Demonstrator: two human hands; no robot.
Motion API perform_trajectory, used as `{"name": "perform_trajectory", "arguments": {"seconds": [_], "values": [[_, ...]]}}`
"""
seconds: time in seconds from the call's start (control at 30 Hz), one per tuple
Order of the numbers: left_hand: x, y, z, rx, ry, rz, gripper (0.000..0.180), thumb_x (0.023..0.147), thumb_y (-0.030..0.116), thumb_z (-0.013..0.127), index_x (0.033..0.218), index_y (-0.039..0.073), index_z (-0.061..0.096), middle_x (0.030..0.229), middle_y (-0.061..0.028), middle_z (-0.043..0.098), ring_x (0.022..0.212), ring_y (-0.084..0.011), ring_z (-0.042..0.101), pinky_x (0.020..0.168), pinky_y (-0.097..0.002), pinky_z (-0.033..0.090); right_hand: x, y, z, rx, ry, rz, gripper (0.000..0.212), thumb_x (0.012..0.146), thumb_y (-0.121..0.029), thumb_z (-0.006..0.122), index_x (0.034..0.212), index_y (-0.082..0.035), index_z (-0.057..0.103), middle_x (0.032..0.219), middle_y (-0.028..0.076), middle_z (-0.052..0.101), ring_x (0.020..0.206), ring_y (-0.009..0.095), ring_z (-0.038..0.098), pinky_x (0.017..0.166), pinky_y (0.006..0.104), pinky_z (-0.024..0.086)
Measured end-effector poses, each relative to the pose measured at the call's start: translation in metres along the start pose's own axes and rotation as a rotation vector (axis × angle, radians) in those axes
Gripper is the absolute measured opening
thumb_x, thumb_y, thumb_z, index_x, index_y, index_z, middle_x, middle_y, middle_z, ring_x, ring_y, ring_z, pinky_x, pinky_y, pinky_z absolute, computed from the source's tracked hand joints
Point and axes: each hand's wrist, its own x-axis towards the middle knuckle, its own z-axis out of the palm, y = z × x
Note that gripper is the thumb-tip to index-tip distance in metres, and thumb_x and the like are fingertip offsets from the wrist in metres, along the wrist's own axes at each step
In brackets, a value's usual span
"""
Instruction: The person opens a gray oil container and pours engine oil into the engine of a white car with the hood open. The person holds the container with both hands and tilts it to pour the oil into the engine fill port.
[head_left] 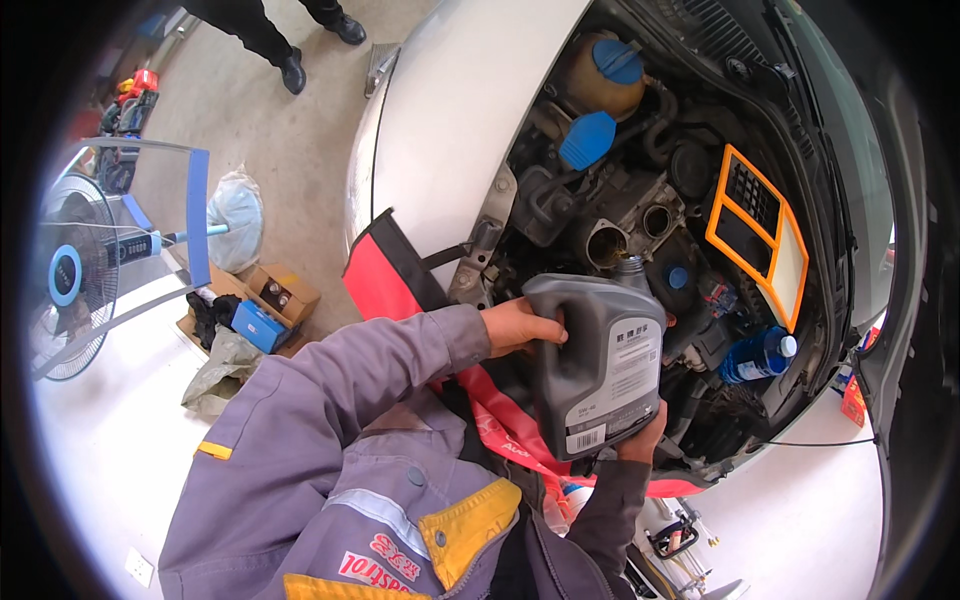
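We have the left hand (520, 325) gripping the handle of the grey oil jug (598, 360), right hand (645, 432) cupped under its base, spout tipped toward the filler hole (628, 266) at 12 o'clock; a wobble could spill oil over the engine.

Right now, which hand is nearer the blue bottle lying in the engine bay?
Right. The right hand props the grey oil jug from below, just left of the blue bottle. The left hand grips the jug's handle, farther off.
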Motion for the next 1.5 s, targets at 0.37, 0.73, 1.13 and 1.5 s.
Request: {"name": "perform_trajectory", "arguments": {"seconds": [0.37, 0.73, 1.13, 1.5], "values": [[-0.021, 0.021, 0.032, 0.293, 0.074, 0.291, 0.025, 0.081, 0.013, 0.075, 0.101, 0.004, 0.062, 0.093, -0.0020, 0.063, 0.092, -0.0131, 0.057, 0.084, -0.0313, 0.047, 0.039, 0.011, 0.004, -0.015, -0.133, -0.054, 0.045, 0.101, -0.032, 0.036, 0.126, -0.002, 0.059, 0.125, 0.012, 0.064, 0.114, 0.029, 0.061, 0.100, 0.0423, 0.048], [-0.032, 0.015, 0.066, 0.457, 0.140, 0.341, 0.027, 0.080, 0.012, 0.075, 0.103, 0.004, 0.063, 0.088, -0.0015, 0.064, 0.084, -0.0117, 0.059, 0.078, -0.0301, 0.049, 0.054, 0.006, 0.019, 0.052, -0.211, -0.050, 0.044, 0.101, -0.032, 0.037, 0.125, -0.002, 0.059, 0.125, 0.013, 0.064, 0.116, 0.031, 0.059, 0.100, 0.0427, 0.048], [-0.056, 0.013, 0.096, 0.530, 0.230, 0.420, 0.080, 0.073, 0.014, 0.080, 0.142, -0.001, 0.041, 0.141, -0.0199, 0.046, 0.128, -0.0261, 0.052, 0.105, -0.0337, 0.043, 0.059, 0.015, 0.052, 0.203, -0.301, -0.020, 0.054, 0.104, -0.039, 0.038, 0.147, -0.007, 0.043, 0.147, 0.013, 0.048, 0.135, 0.033, 0.046, 0.112, 0.0463, 0.038], [-0.090, 0.012, 0.139, 1.011, -0.049, 0.858, 0.042, 0.070, 0.022, 0.082, 0.100, 0.002, 0.060, 0.151, -0.0349, 0.031, 0.141, -0.0499, 0.033, 0.114, -0.0486, 0.031, -0.026, 0.010, 0.072, 0.344, -0.552, -0.277, 0.049, 0.107, -0.034, 0.036, 0.147, -0.006, 0.041, 0.146, 0.011, 0.049, 0.134, 0.028, 0.047, 0.113, 0.0429, 0.037]]}}
